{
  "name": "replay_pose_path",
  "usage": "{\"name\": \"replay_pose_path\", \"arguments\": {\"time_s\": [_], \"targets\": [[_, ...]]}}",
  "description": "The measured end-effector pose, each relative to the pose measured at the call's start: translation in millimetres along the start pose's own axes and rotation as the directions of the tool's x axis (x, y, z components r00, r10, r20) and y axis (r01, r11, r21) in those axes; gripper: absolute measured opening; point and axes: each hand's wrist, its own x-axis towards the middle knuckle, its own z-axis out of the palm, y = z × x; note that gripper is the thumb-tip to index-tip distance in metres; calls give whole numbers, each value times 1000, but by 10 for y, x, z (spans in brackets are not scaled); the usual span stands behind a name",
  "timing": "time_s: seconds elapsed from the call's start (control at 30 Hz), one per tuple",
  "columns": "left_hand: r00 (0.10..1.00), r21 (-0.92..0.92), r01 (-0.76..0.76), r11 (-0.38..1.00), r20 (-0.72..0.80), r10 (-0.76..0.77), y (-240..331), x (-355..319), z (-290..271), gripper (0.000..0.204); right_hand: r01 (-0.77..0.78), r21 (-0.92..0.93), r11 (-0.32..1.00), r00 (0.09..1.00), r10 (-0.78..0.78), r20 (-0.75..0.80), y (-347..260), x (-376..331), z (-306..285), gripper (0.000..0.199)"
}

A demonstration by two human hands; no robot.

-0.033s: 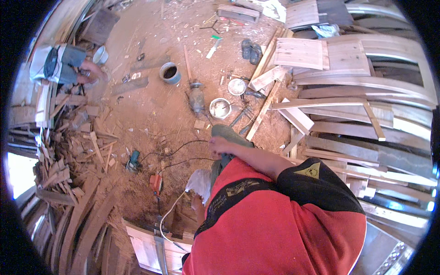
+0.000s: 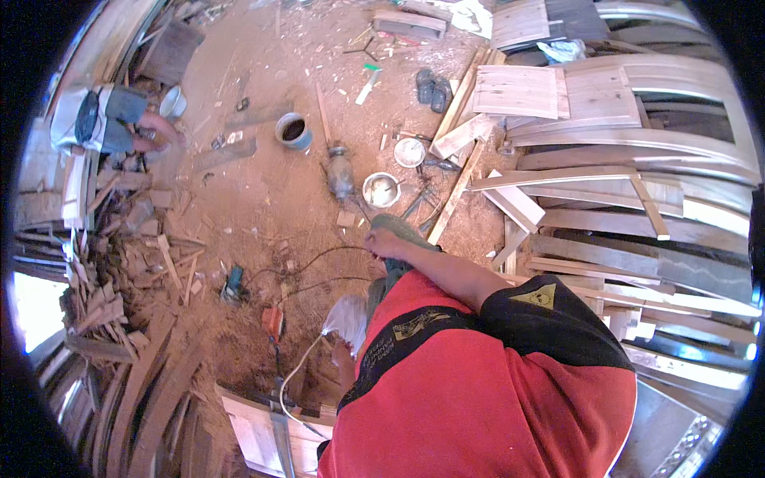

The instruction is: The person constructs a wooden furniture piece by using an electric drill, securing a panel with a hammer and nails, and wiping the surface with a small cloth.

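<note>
- Head view: right hand point(image 2: 386, 241), fingers curled shut on a black cable point(image 2: 319, 256) over the sawdust floor point(image 2: 263, 191); pull steadily, clear of the metal bowl point(image 2: 381, 190).
- Left hand point(image 2: 344, 357), grip closed on a white plastic bag point(image 2: 347, 317); keep the white cord point(image 2: 299, 373) slack beside the orange tool point(image 2: 273, 319).

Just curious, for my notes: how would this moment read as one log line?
right hand: on knee, at black cable | left hand: by white bag | nearby: metal bowl
</note>
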Motion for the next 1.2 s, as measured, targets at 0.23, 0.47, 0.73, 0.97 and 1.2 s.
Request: {"name": "replay_pose_path", "arguments": {"time_s": [0.23, 0.47, 0.73, 0.97, 1.2], "targets": [[998, 96, 59, 994, 27, -61, 519, 37, 536, 28, 97, -502, 859, 952, -228, -206, 630, 268, -1499, 29], [988, 409, -62, 910, -107, 115, 586, -267, 1153, 32, -262, -478, 838, 962, 187, -201, 1205, 1213, -2687, 30], [922, 797, -83, 599, -167, 350, 297, -754, 2609, 28, -250, -459, 852, 939, 99, -329, 2835, 4545, -3299, 26], [987, 874, 134, 467, -157, 11, 103, -783, 3849, 31, -313, -543, 779, 939, 169, -298, 4218, 6674, -3365, 44], [992, 893, 128, 430, -109, -69, -64, -695, 4485, 27, -413, -648, 640, 901, 183, -394, 4710, 7162, -2997, 41]]}}
